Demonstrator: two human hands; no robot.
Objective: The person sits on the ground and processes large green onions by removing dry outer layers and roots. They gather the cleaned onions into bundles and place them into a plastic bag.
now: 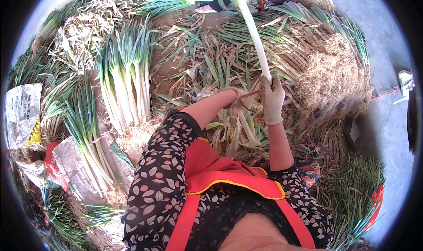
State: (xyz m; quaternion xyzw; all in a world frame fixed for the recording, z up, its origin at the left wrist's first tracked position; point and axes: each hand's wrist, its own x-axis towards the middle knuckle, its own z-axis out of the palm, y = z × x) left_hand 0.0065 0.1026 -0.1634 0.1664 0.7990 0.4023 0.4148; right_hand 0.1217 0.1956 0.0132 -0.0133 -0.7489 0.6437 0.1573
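Observation:
My right hand (273, 100), in a pale work glove, grips a large green onion (253, 33) by the lower end of its white shank. The stalk leans up and away, its green leaves running past the top edge. Beside it on the left is my left hand (240, 100), blurred, its fingers not clear. A brown dry strip (250, 94) stretches between the two hands. Beneath them lie pale peeled leaves (246, 128) and other trimmings. Left of my arm, a bunch of cleaned green onions (129, 82) lies with its roots toward me.
At right is a big heap of untrimmed green onions, its dry root mass (333, 76) facing me. A smaller tied bunch (94, 152) rests on a woven sack (71, 158) at left. Dry husks (87, 26) are piled at upper left. Another person's shoe (205, 10) shows ahead.

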